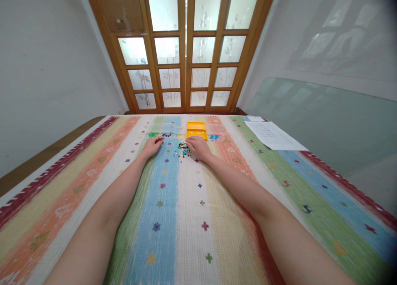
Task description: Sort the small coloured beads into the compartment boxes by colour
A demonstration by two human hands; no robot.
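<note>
"Coloured pieces (184, 149) lie heaped on striped cloth (189, 210), we see from the head, nearer than the smooth yellow case (196, 126)."

"Too tiny for us to make out shapes; left hand (153, 145) and right hand (200, 148) curl either side, whether gripping anything, we cannot tell."

The left arm (107, 210) and right arm (257, 194), both bare, reach forward and slant inward. The left hand (153, 146) curls its fingers toward the right hand (200, 148), whose own bent fingers point back leftward. The hands are near each other, apart (fingertip details are too small to tell).
</note>
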